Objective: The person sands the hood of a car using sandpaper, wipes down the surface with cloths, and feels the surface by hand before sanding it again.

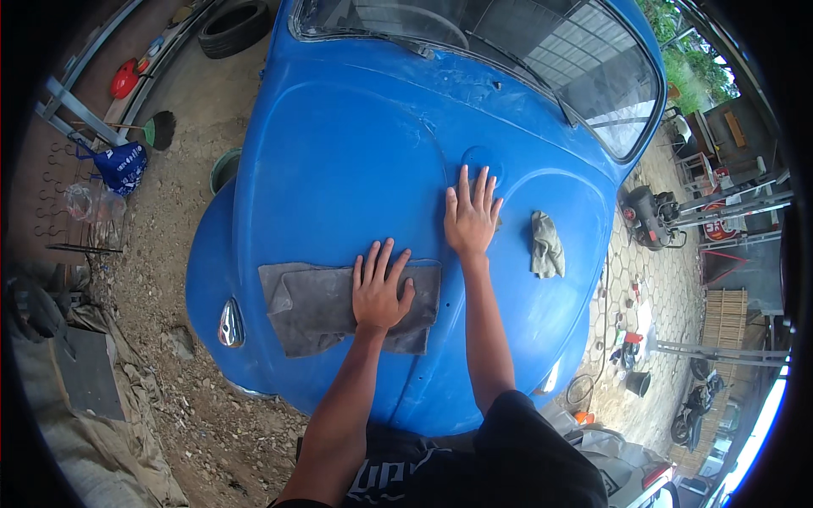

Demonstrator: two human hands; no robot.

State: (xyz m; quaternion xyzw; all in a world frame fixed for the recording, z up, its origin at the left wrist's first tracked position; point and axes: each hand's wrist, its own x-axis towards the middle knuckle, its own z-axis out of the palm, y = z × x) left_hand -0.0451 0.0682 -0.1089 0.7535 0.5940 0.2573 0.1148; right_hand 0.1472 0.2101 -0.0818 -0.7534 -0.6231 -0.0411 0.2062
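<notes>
A blue car hood (347, 161) with a dull, streaked surface fills the middle of the head view. My left hand (381, 292) lies flat with its fingers spread on a grey cloth (313, 305), which is spread over the front left part of the hood. Farther up and to the right, my right hand (472, 216) rests on the hood with its fingers stretched out. A small brownish edge shows beside that palm; I cannot make out what it is. To the right of this hand lies a crumpled grey-green rag (547, 245).
Beyond the hood stands the windshield (542, 59) with its wipers. At left are a tire (235, 30), a broom (161, 131), a blue bag (121, 167) and a green bucket (224, 169) by the fender. An air compressor (652, 216) and a black bucket (638, 383) stand at right.
</notes>
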